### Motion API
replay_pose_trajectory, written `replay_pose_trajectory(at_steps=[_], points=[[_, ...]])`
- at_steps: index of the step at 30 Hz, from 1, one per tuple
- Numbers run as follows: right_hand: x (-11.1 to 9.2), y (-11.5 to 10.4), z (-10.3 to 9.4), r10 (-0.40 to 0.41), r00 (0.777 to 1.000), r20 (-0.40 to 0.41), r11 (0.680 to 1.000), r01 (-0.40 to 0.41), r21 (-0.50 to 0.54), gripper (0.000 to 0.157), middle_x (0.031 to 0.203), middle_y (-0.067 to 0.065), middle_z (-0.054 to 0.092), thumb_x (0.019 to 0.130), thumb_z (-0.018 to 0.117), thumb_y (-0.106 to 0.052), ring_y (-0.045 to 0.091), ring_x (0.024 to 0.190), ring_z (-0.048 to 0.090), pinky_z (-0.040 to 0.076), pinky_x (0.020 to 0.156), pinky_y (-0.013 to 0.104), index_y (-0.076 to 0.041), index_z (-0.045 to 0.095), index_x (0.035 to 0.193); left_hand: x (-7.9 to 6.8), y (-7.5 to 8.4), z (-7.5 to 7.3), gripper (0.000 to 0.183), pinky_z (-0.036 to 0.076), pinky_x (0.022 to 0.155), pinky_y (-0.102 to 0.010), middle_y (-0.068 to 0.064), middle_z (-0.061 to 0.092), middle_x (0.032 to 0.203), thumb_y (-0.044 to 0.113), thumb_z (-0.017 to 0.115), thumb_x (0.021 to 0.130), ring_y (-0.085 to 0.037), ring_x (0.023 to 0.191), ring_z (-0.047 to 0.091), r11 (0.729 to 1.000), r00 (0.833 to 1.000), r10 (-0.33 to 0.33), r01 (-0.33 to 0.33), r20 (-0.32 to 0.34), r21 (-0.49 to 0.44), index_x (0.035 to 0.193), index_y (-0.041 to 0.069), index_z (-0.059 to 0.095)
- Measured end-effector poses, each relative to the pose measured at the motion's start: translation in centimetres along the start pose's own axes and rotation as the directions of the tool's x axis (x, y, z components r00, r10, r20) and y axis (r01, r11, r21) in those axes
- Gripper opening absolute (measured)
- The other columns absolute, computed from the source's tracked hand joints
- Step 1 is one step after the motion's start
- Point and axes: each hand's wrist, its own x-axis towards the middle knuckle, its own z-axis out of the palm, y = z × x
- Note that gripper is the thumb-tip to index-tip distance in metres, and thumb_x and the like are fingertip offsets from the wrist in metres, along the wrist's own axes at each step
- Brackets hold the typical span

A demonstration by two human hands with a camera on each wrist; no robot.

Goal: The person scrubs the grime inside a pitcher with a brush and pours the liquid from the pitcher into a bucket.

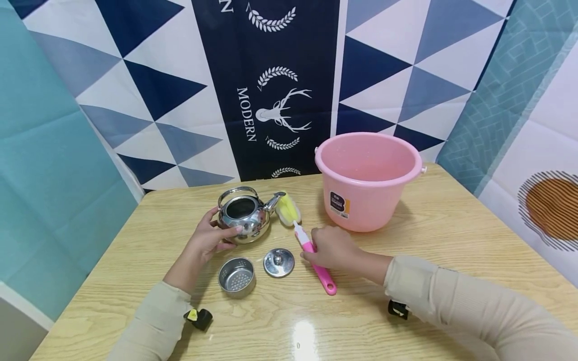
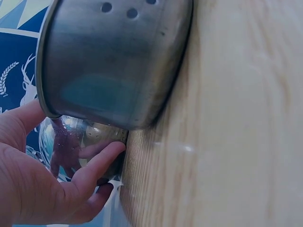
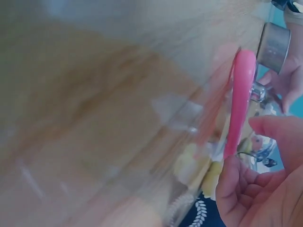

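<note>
My left hand point(image 1: 208, 235) holds a shiny steel teapot point(image 1: 246, 218) by its round body. The pot's lid is off, its hoop handle stands up, and its spout points right. In the left wrist view, the fingers point(image 2: 102, 165) lie along the lower side of the pot. My right hand point(image 1: 333, 246) grips the pink handle of a sponge brush point(image 1: 321, 273) from above. The brush's yellow-and-white sponge head lies under the spout's tip. Nearer the front stand a perforated steel strainer cup point(image 1: 237, 277) and the round lid point(image 1: 278, 262) with its knob up.
A large pink bucket point(image 1: 368, 183) stands at the back right of the wooden table point(image 1: 253, 331), near the brush and my right hand. Patterned cloth point(image 1: 289, 60) hangs behind the table's back edge. Each wrist wears a small black camera.
</note>
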Motion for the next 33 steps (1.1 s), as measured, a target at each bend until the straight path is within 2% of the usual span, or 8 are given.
replay_pose_trajectory(at_steps=[10,15,18,20,23,26,30,33], points=[[0.7,0.4,0.4,0.103,0.989,0.104,0.993,-0.108,0.045,0.036,0.058,-0.002,0.05,0.073,0.08,-0.037,0.014,0.051,0.046,0.036,0.044,0.026,-0.015,0.053,0.064,0.2,-0.3,0.1,0.099,0.058,0.079,-0.049,-0.025,0.012,0.153,-0.006,0.072,0.084,-0.048,0.12,0.045,1.0,1.0,0.008,-0.008,-0.002,0.005,0.157,0.02,0.01],[1.0,1.2,0.1,0.134,0.984,0.116,0.978,-0.15,0.144,0.031,0.057,-0.001,0.049,0.075,0.078,-0.027,0.012,0.049,0.045,0.036,0.043,0.022,-0.012,0.053,0.064,0.4,-0.4,0.0,0.1,0.058,0.08,-0.049,-0.025,0.012,0.153,-0.005,0.073,0.084,-0.048,0.121,0.044,1.0,1.0,0.006,-0.006,-0.004,-0.002,0.157,0.021,0.011],[1.0,1.7,-0.1,0.16,0.98,0.118,0.945,-0.187,0.268,0.027,0.055,-0.001,0.05,0.079,0.074,-0.023,0.01,0.045,0.045,0.037,0.039,0.019,-0.01,0.054,0.066,0.5,-0.4,0.0,0.099,0.058,0.08,-0.049,-0.025,0.012,0.153,-0.004,0.073,0.084,-0.048,0.118,0.046,1.0,1.0,0.006,-0.006,-0.007,0.005,0.157,0.021,0.011],[0.7,1.9,-0.3,0.178,0.971,0.16,0.875,-0.23,0.426,0.023,0.055,0.003,0.053,0.083,0.07,-0.018,0.011,0.043,0.048,0.042,0.037,0.02,-0.006,0.054,0.072,0.4,-0.3,0.0,0.099,0.058,0.079,-0.049,-0.025,0.012,0.153,-0.004,0.074,0.084,-0.048,0.117,0.047,1.0,1.0,0.008,-0.008,-0.009,0.01,0.157,0.021,0.011],[0.4,2.1,-0.4,0.205,0.945,0.254,0.698,-0.323,0.639,0.016,0.059,0.008,0.056,0.089,0.063,-0.011,0.013,0.042,0.051,0.048,0.037,0.023,-0.001,0.051,0.082,0.5,-0.3,0.1,0.099,0.058,0.079,-0.049,-0.025,0.012,0.153,-0.004,0.074,0.084,-0.048,0.117,0.047,1.0,1.0,0.009,-0.009,-0.013,0.015,0.157,0.021,0.012],[0.1,2.1,-0.5,0.194,0.919,0.342,0.526,-0.392,0.755,0.012,0.066,0.011,0.058,0.093,0.057,-0.006,0.014,0.043,0.053,0.05,0.039,0.023,0.001,0.047,0.092,0.5,-0.3,0.1,0.099,0.059,0.078,-0.048,-0.025,0.011,0.153,-0.004,0.074,0.084,-0.047,0.119,0.046,1.0,1.0,0.009,-0.009,-0.017,0.015,0.157,0.021,0.012],[-0.3,1.9,-0.6,0.18,0.909,0.376,0.43,-0.416,0.801,0.01,0.07,0.011,0.059,0.094,0.053,-0.002,0.011,0.044,0.048,0.043,0.037,0.018,0.002,0.044,0.098,0.5,-0.4,0.1,0.099,0.059,0.077,-0.047,-0.024,0.011,0.154,-0.004,0.073,0.084,-0.046,0.12,0.045,1.0,1.0,0.01,-0.01,-0.016,0.018,0.157,0.021,0.011],[-0.5,1.7,-0.8,0.187,0.916,0.354,0.429,-0.401,0.81,0.01,0.068,0.009,0.057,0.093,0.051,-0.001,0.01,0.045,0.044,0.037,0.036,0.017,0.002,0.044,0.1,0.5,-0.4,0.1,0.099,0.06,0.076,-0.046,-0.024,0.011,0.153,-0.003,0.073,0.084,-0.046,0.119,0.046,1.0,1.0,0.012,-0.012,-0.014,0.018,0.157,0.021,0.011]])
